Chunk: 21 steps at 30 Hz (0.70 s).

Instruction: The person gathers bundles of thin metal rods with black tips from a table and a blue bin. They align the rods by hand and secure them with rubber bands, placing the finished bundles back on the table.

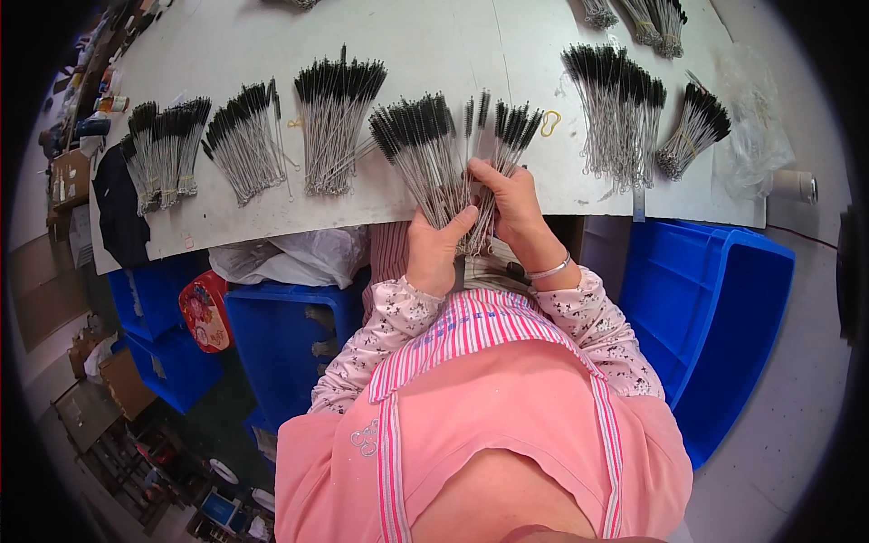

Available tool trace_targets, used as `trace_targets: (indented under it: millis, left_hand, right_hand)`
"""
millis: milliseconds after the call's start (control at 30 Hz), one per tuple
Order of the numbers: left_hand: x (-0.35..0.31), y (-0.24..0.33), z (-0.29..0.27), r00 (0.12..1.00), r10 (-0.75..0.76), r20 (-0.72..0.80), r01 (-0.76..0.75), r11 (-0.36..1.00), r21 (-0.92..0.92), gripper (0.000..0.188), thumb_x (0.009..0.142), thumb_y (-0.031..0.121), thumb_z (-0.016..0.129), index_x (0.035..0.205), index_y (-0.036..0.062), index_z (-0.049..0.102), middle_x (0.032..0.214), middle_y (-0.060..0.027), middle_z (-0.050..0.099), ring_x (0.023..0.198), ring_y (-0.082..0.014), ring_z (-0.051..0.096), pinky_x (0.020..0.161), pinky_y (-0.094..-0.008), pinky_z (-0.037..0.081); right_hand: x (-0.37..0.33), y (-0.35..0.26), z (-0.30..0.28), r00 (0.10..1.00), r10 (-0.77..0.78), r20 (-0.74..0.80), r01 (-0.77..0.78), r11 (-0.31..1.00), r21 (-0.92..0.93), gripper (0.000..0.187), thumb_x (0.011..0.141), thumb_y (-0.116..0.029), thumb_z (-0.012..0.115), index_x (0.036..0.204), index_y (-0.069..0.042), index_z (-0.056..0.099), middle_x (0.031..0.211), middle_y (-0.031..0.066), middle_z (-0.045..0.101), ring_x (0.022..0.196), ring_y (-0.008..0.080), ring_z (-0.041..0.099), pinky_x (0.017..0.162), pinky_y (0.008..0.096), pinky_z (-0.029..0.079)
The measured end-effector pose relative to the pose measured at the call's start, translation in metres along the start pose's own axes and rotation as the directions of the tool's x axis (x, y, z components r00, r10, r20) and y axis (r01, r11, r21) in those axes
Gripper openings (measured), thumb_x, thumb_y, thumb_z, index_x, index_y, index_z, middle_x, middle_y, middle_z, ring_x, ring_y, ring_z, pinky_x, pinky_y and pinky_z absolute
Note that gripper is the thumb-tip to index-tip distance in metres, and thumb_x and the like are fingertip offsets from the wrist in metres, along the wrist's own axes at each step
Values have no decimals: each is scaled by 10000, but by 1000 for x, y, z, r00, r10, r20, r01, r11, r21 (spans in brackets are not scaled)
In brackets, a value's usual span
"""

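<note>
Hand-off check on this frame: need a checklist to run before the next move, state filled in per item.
1. Left hand holds the larger bunch of brushes: ok.
2. Right hand holds the smaller bunch: ok.
3. Black bristle ends in both bunches point away from the wearer: ok.
4. Bristle tips level across the held brushes: not ok, one between the bunches stands higher.
5. Yellow band lies on the white table, near the smaller bunch: ok.
6. Exact count of held brushes: cannot tell, they overlap.
</note>
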State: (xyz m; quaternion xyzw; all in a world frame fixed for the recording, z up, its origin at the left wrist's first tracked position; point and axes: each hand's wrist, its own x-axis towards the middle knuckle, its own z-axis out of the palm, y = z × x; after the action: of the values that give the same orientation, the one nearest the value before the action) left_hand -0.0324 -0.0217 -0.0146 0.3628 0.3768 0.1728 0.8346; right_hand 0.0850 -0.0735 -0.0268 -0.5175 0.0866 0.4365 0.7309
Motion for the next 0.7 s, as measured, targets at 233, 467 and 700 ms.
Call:
trace_targets:
  millis: [233, 467, 700]
  left_hand:
    - [-1, 3, 11, 999, 30, 37, -28, 998, -58, 360, 843, -4, 637, 1180, 3, 509, 1081, -69, 619, 934, -148, 606, 833, -282, 492]
    - [5, 2, 11, 996, -13, 85, 16, 999, -34, 356, 850, -16, 618, 1193, 11, 528, 1074, -59, 627, 948, -151, 608, 816, -288, 507]
    - [7, 1, 14, 994, 4, 109, -1, 999, -32, 331, 862, 25, 625, 1173, -13, 517, 1074, -77, 619, 927, -151, 607, 809, -288, 502]
  right_hand:
    - [0, -3, -6, 993, -117, -7, 115, 986, -125, 131, 802, -95, 641, 864, 19, 629, 732, 65, 626, 563, 130, 566, 509, 269, 468]
    - [-1, -8, -6, 997, -64, -43, 63, 998, -12, 165, 803, -120, 653, 894, 8, 603, 722, 60, 605, 553, 131, 563, 502, 247, 459]
    - [-4, -16, -1, 998, 1, 61, -1, 1000, 9, 235, 819, -117, 698, 967, 41, 605, 833, 94, 649, 672, 161, 632, 593, 285, 533]
